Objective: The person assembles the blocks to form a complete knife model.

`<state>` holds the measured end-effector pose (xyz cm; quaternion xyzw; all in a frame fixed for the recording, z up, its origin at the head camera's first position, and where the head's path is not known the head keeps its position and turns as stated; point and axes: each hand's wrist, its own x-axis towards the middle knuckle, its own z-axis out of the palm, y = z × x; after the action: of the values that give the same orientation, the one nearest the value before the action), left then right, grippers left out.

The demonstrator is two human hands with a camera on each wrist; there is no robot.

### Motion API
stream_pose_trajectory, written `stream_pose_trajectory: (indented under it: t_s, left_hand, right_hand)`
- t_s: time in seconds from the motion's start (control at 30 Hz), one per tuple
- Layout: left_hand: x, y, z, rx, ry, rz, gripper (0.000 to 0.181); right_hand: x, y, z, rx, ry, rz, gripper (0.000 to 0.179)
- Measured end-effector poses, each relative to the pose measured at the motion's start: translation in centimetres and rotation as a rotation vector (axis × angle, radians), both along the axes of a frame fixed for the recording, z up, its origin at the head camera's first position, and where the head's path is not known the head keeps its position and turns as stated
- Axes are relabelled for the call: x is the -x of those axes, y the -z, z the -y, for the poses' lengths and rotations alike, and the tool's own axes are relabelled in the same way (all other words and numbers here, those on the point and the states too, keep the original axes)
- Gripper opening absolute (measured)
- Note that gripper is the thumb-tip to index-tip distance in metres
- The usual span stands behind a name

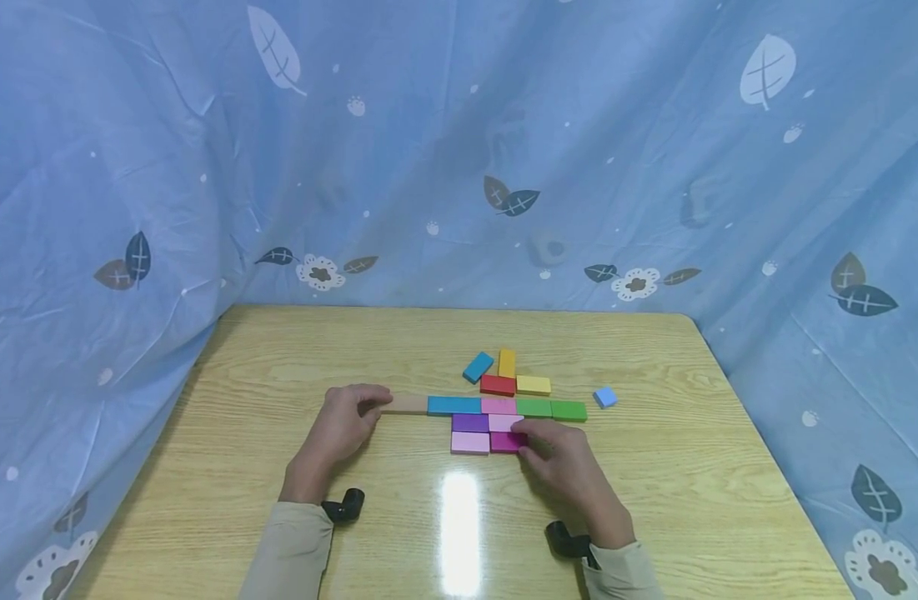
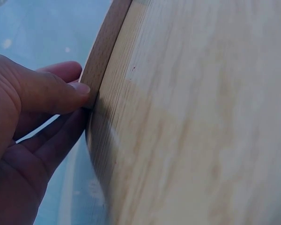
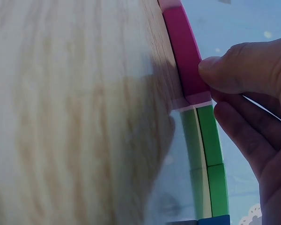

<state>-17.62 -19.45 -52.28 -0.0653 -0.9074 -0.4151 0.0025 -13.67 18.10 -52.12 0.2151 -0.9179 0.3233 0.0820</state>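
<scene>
My left hand [image 1: 341,423] pinches the left end of a long, plain wood block [image 1: 406,404] between thumb and fingertips. That block meets a blue block [image 1: 454,405], which leads into a row with a pink block [image 1: 499,406] and two green blocks [image 1: 534,407]. Below the row lie a purple block [image 1: 469,423] and a pale pink block [image 1: 505,422], then a light pink block [image 1: 469,442] and a magenta block [image 1: 507,442]. With its thumb on the front face of the magenta block [image 3: 187,51], my right hand [image 1: 559,454] grips the right end, index fingertip over the pale pink block.
Behind the row lie a tilted blue block [image 1: 477,367], an orange block [image 1: 507,362], a red block [image 1: 498,385] and a yellow block [image 1: 533,385]. A small light blue block [image 1: 604,397] sits apart at the right. A blue leaf-print curtain [image 1: 428,150] surrounds the wooden table [image 1: 316,350].
</scene>
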Motion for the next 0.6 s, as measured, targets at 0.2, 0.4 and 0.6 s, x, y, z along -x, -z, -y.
stream_pose_trajectory:
  t_s: [0.2, 0.4, 0.6]
  left_hand:
    - [0.02, 0.02, 0.01, -0.001, 0.002, -0.001, 0.03]
    - [0.12, 0.21, 0.04, 0.003, 0.003, -0.006, 0.03]
    - [0.16, 0.26, 0.03, 0.006, 0.003, -0.01, 0.03]
  right_hand:
    - [-0.02, -0.04, 0.07, -0.005, 0.0, 0.006, 0.034]
    - [-0.04, -0.01, 0.12, -0.002, 0.01, 0.023, 0.036]
    - [-0.04, -0.14, 0.25, -0.011, 0.018, 0.039, 0.036]
